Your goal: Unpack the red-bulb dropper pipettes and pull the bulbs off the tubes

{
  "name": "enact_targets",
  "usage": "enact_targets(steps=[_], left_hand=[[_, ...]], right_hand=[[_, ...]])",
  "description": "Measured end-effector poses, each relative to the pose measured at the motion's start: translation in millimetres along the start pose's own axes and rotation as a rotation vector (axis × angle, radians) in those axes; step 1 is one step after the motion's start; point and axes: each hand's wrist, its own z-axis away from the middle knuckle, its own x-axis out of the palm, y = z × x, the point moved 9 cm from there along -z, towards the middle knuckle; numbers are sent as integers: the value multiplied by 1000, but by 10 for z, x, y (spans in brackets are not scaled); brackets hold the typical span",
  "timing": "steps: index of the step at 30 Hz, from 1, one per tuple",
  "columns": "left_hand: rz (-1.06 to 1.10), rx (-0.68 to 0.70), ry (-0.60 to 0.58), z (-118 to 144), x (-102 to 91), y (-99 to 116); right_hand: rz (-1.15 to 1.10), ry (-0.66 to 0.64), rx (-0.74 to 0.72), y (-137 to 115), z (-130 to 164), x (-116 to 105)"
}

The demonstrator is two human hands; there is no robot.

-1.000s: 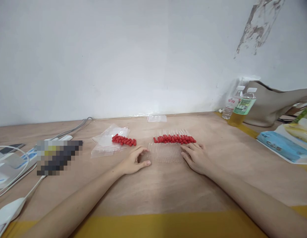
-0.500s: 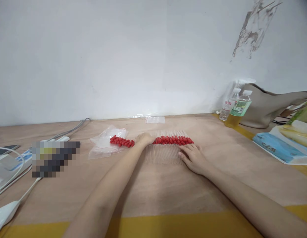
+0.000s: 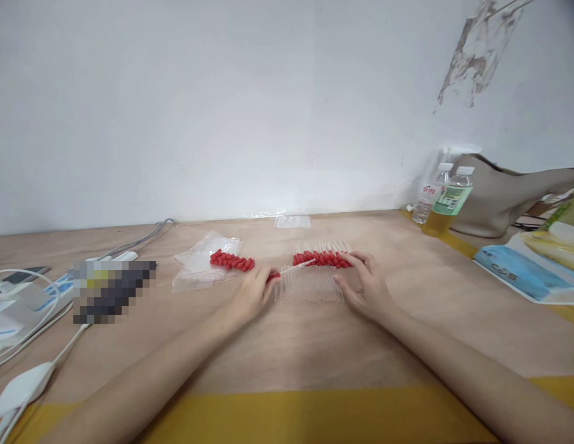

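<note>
— What changed just now at frame centre?

— Half a second ago my left hand (image 3: 253, 295) was stretched up to the red-capped row; now it is back nearer me, grip pinched shut on one dropper (image 3: 289, 271) by its red bulb. The clear stem points right and up, slanting over the left end of the rows. So one piece has come off the row and is in hand.

— And the right hand?

— My right hand (image 3: 366, 288) has slid up a little. Its fingers lie loosely curled against the right end of the rows, touching them; nothing is gripped.

— What are these things made of?

— Thin, clear tubes (image 3: 310, 288), laid side by side like a comb, nearly vanishing against the surface (image 3: 287, 351), which is pale brown paper with a yellow strip along the bottom. Above them sits the capped row (image 3: 324, 259): matte red rubber bulbs, bullet-shaped. More loose caps (image 3: 231, 261) lie left of centre, on a crinkled clear bag (image 3: 197, 270).
</note>
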Motion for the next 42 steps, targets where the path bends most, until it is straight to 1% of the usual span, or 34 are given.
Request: enact_targets(steps=[1,3,5,7,9,12,16,18,23,26,30,33,35,38,40,42], left_hand=[[2,44,14,114,-12,30],[6,90,34,269,-10,51],[18,120,53,337,4,69],[28,152,73,355,17,101],[27,169,72,358,33,128],[-3,167,22,367,52,157],[-108,217,-121,390,98,249],[-123,236,-179,397,119,282],[-31,221,-263,405,171,285],[2,216,-295,413,182,304],[35,233,-322,429,149,357],[93,215,-346,442,128,342],[125,198,-351,444,115,318],[150,177,-349,434,97,299],[163,170,-354,431,93,295],[166,149,-356,430,91,258]], right_hand=[[-6,-26,-47,-124,-14,27],[-4,-121,-144,-395,-30,150],[11,-219,-223,-643,-34,321],[30,-279,-259,-814,-46,491],[40,-285,-279,-921,-65,613],[27,-261,-329,-1020,-64,695],[29,-204,-403,-1084,-1,637],[56,-182,-463,-1118,41,591],[163,-147,-627,-1198,123,516],[193,-148,-688,-1222,158,481],[122,-182,-701,-1201,193,441],[113,-222,-711,-1172,226,469],[125,-277,-681,-1131,229,529],[120,-360,-588,-1060,204,612],[98,-339,-567,-1057,181,584],[71,-283,-589,-1071,162,509]])
